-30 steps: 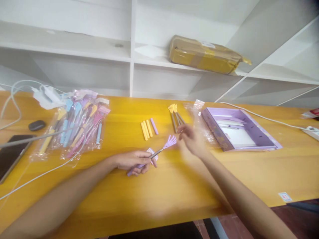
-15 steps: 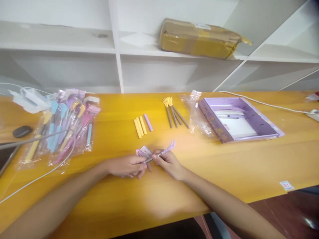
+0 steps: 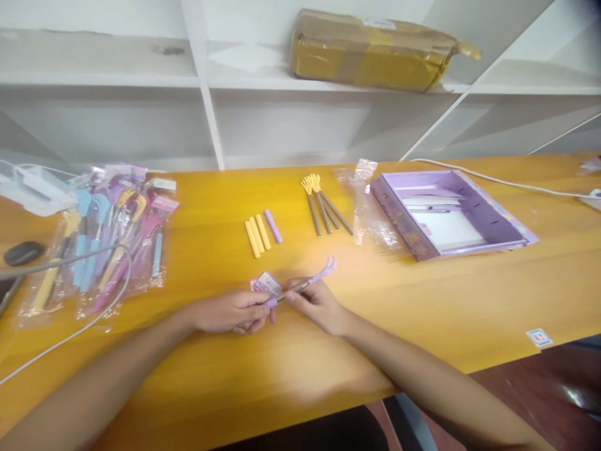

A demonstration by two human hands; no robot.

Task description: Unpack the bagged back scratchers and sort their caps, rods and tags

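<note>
A purple back scratcher (image 3: pixel 323 270) with a metal shaft is held between both my hands, its curved head pointing up and right. My left hand (image 3: pixel 239 311) is closed round its purple handle end. My right hand (image 3: pixel 322 307) pinches the metal shaft just below the head. A small printed card (image 3: pixel 268 284) sticks up behind my left fingers; whether it is attached to anything is hidden. Beyond my hands lie several yellow handle sleeves (image 3: pixel 258 235) and one purple sleeve (image 3: pixel 273 226). Farther right, several yellow-headed scratchers (image 3: pixel 320 207) with bare metal shafts lie fanned out.
Bagged back scratchers (image 3: pixel 107 232) are piled on the left, with a white cable (image 3: pixel 119 294) across them. A black mouse (image 3: pixel 24 253) lies beside them. Clear plastic wrappers (image 3: pixel 369 213) and an open purple box (image 3: pixel 422 250) are at right. A taped carton (image 3: pixel 370 53) rests on the shelf.
The purple handle end now shows more at my left fingers, and more of the metal shaft is visible between my hands. The camera view has shifted slightly.
</note>
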